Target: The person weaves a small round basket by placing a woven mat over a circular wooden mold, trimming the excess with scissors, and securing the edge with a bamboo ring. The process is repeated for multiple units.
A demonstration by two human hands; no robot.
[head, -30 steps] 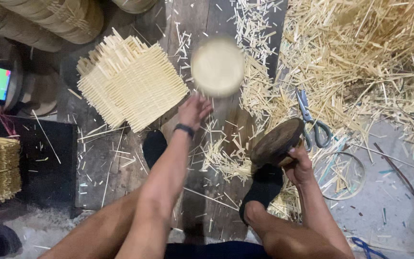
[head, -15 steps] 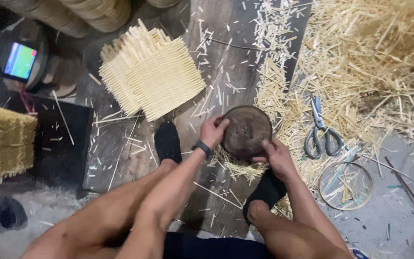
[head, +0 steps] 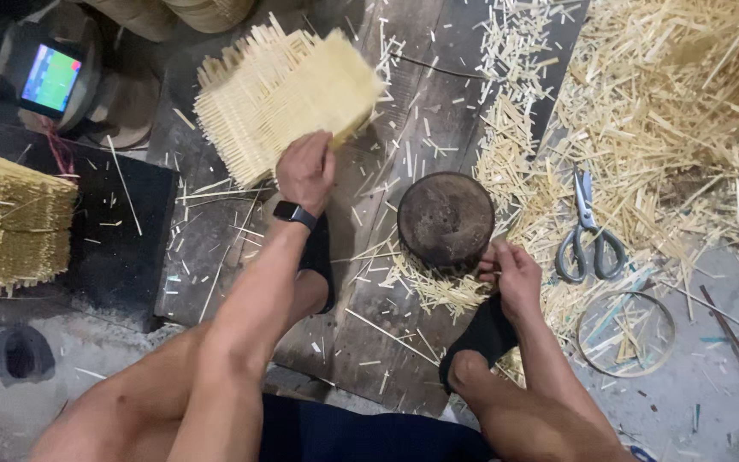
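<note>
The left hand curls loosely over the near edge of a woven bamboo mat, whose strips run diagonally away on the wooden boards. The right hand pinches the lower rim of a dark round block, flat side up, beside scissors.

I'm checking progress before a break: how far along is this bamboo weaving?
Done: a woven square mat lies on the boards. In hand: the left hand grips that mat, and the right hand touches the round dark mould. Left: the mat's strip ends stick out untrimmed; the scissors lie unused.
</note>
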